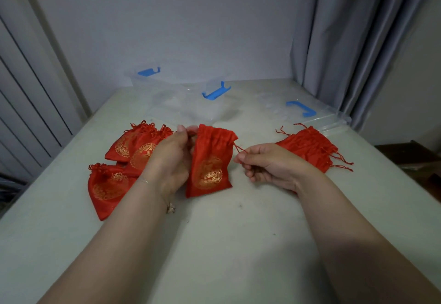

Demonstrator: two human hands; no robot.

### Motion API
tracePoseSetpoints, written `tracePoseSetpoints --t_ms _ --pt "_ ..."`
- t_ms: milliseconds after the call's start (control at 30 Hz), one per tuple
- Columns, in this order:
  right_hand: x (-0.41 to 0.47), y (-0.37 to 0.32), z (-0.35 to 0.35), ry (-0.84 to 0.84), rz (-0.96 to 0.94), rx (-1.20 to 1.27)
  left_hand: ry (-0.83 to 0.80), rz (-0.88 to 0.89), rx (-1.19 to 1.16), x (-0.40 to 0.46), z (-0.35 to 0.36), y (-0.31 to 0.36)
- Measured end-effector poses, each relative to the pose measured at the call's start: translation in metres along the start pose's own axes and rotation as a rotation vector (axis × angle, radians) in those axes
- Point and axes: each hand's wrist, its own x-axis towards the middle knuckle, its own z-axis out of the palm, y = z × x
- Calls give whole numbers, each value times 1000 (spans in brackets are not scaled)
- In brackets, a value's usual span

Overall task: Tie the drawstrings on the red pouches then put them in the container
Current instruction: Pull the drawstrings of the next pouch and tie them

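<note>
A red pouch with a gold emblem hangs between my hands over the middle of the table. My left hand pinches the drawstring at the pouch's left top corner. My right hand pinches the red drawstring coming out of the pouch's right side. A heap of tied pouches lies to the left, partly under my left wrist. A stack of flat pouches with loose strings lies to the right, behind my right hand. The clear container with blue clips stands behind the pouches.
A clear lid with a blue clip lies at the back right of the pale table. Grey curtains hang at the right, and a white wall closes off the back. Dark objects sit beyond the table's right edge.
</note>
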Motion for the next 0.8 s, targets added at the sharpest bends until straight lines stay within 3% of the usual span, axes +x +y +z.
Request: tracePoseSetpoints --t_ms 167,234,267,367,501,634,801 --pt "2 -6 1 44 -39 309 231 569 970 -4 -17 15" --pt "3 -9 -2 51 -66 444 272 584 1254 -7 -17 18" --pt "3 -10 -5 46 -73 515 250 542 1224 -7 -17 17" --pt "2 -11 -12 -6 -64 671 143 344 717 -7 -14 17" --pt "-1 -7 -17 -172 -76 624 66 172 299 0 -16 19" --pt "-3 -6 -17 -222 -149 603 -13 44 -185 0 -17 25" --pt "-4 -6 -17 -232 -199 501 -9 68 -393 0 -17 29"
